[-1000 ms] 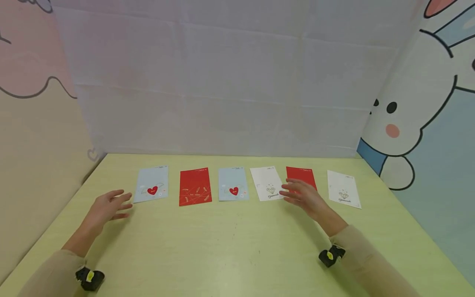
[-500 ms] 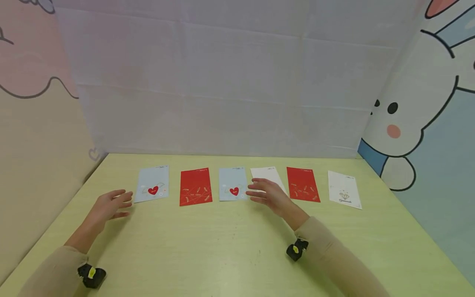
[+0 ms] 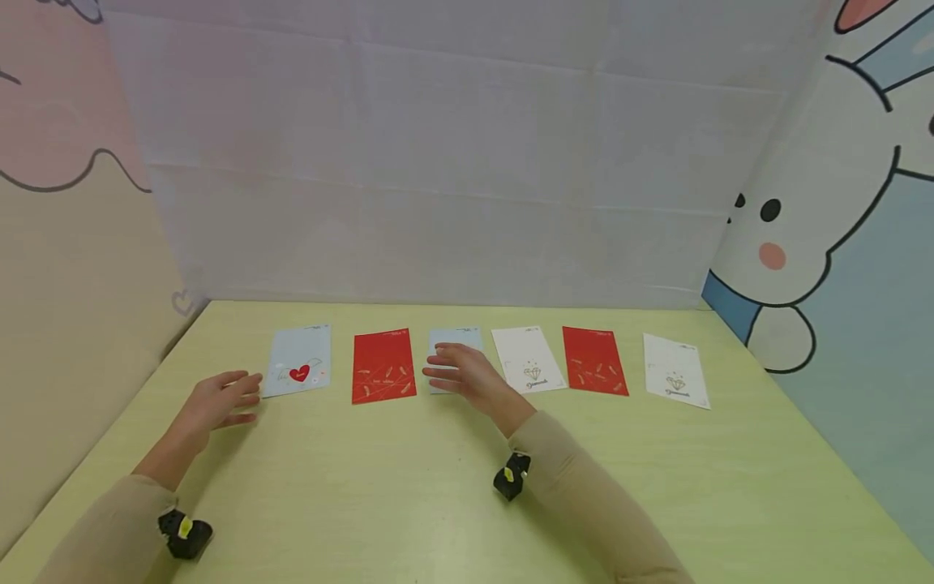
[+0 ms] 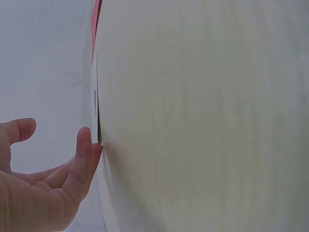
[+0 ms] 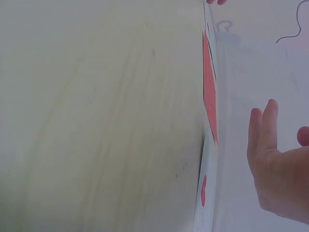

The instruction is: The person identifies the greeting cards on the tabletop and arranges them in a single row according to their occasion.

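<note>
Flat cards lie in a row across the table. My left hand (image 3: pixel 215 405), fingers loosely extended, is beside the lower left corner of the leftmost light blue card (image 3: pixel 299 349) with a red heart. In the left wrist view that hand (image 4: pixel 53 191) has its fingertips right at a card's edge. My right hand (image 3: pixel 473 377) hovers over the second light blue card (image 3: pixel 456 334) and hides most of it, heart included. Its fingers are spread and empty in the right wrist view, where the blue card (image 5: pixel 207 164) shows its heart. Between the two blue cards lies a red card (image 3: pixel 383 365).
Right of my right hand lie a white card (image 3: pixel 527 357) with a gold diamond print, another red card (image 3: pixel 593 361) and a second white diamond card (image 3: pixel 674 369). A white cloth (image 3: pixel 467 162) hangs behind the pale yellow table (image 3: pixel 409 487). Cartoon-painted walls flank it.
My right hand has swept left, from over the right-hand red card past the white card to the second light blue card. My left hand has stayed almost still; the cards lie as before.
</note>
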A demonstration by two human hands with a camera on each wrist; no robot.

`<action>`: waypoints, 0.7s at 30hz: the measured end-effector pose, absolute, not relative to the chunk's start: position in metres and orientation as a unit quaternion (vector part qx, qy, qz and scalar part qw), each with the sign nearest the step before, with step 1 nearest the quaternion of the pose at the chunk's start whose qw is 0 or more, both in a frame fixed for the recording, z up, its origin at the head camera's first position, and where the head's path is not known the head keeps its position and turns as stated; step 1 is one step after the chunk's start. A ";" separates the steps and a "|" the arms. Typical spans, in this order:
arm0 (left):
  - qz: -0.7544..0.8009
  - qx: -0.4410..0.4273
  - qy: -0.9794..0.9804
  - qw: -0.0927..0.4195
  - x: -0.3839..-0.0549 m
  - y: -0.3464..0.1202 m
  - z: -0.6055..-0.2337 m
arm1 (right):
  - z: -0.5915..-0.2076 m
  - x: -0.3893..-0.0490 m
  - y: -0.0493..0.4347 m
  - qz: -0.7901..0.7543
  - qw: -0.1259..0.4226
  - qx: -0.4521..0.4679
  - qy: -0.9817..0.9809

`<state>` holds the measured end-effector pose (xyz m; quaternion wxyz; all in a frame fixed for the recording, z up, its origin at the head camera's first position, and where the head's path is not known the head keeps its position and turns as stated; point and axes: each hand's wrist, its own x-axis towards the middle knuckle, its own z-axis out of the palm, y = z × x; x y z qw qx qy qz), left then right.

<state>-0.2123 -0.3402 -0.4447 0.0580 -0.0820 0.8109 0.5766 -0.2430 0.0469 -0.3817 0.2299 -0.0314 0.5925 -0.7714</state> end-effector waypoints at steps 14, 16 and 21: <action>0.550 -0.090 0.828 0.057 -0.214 -0.334 -0.442 | -0.389 -0.246 -0.019 -0.768 0.254 -0.014 0.588; 0.545 -0.092 0.831 0.063 -0.213 -0.331 -0.438 | -0.389 -0.247 -0.025 -0.766 0.260 -0.012 0.588; 0.540 -0.098 0.834 0.064 -0.216 -0.331 -0.438 | -0.391 -0.247 -0.040 -0.758 0.264 -0.011 0.596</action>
